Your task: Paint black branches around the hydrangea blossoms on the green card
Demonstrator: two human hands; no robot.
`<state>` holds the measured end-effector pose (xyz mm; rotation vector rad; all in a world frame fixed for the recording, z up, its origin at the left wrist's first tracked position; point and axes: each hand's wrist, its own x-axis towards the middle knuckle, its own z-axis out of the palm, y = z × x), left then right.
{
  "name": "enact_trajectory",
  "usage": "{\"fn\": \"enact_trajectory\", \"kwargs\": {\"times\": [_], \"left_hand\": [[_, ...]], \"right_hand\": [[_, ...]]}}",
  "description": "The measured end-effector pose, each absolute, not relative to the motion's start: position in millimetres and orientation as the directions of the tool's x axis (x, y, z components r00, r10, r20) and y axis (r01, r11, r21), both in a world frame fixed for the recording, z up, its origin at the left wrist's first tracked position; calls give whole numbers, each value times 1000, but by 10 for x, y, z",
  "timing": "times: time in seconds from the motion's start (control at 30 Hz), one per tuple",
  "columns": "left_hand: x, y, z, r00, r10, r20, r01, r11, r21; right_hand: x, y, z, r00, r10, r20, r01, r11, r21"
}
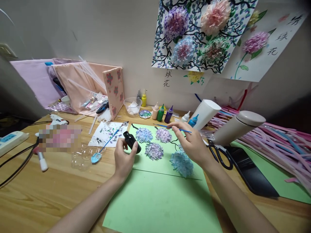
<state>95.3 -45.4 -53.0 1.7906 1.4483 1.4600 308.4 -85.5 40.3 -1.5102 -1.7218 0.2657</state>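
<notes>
My left hand (pixel 124 159) grips a small black bottle (pixel 131 141), uncapped and tilted, over the left edge of the green paper (pixel 157 200). In my right hand (pixel 190 140) is a thin blue paintbrush (pixel 178 129), its dark tip pointing left above the paper's top part. Fluffy paper flowers sit on the sheet: a blue one (pixel 144 134), a pink one (pixel 163 135), a purple one (pixel 154 150) and a larger teal one (pixel 181 163) below my right hand. Short dark branch lines show near them. My right wrist hides part of the paper's right side.
Paint bottles, including a green one (pixel 160 112), stand along the wall. A second brush (pixel 109 141) lies across a paint-spotted sheet (pixel 100 132). Scissors (pixel 220 155), a black phone (pixel 251 171) and a tumbler (pixel 239 127) are at right. A glue gun (pixel 58 119) lies left.
</notes>
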Motion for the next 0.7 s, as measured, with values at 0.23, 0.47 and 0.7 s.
{"fn": "enact_trajectory", "kwargs": {"times": [0.23,0.47,0.7], "left_hand": [[774,-230,-486,-233,807,542,489,-385,783],[697,-58,-550,-283,805,522,476,-354,805],[727,-64,-565,-276,808,521,462,-364,809]], "right_hand": [[2563,-641,483,89,909,408,693,237,-681],[2176,-370,246,29,928,371,775,214,-595],[2141,-217,37,6,945,326,788,196,-583]]}}
